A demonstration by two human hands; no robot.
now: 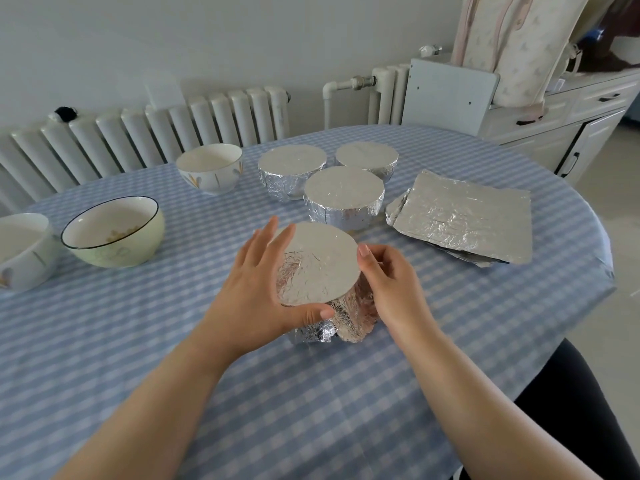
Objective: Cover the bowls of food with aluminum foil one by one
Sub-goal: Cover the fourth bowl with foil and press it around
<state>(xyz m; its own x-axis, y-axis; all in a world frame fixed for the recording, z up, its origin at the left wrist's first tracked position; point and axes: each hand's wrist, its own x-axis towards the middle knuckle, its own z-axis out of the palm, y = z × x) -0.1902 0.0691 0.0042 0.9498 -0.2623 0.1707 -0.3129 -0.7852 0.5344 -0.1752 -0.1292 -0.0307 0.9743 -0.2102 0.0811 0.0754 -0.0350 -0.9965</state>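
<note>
A foil-wrapped bowl (318, 265) stands at the table's middle, its top flat and its sides crumpled down. My left hand (256, 292) lies against its left side, fingers straight along the rim and thumb pressed on the near side. My right hand (391, 285) curls round the right side, fingers pressing the foil against the wall. Three more foil-covered bowls (344, 192) stand behind it. A stack of foil sheets (464, 220) lies to the right. Three uncovered bowls sit on the left: a white one (211, 168), a green one (114, 233), and a white one (20, 251) at the frame's edge.
The round table (311, 393) carries a blue checked cloth. A white radiator (138, 133) runs along the wall behind it. A white cabinet (571, 116) with a cloth bag on it stands at the back right. My dark-clothed leg (571, 410) shows at the lower right.
</note>
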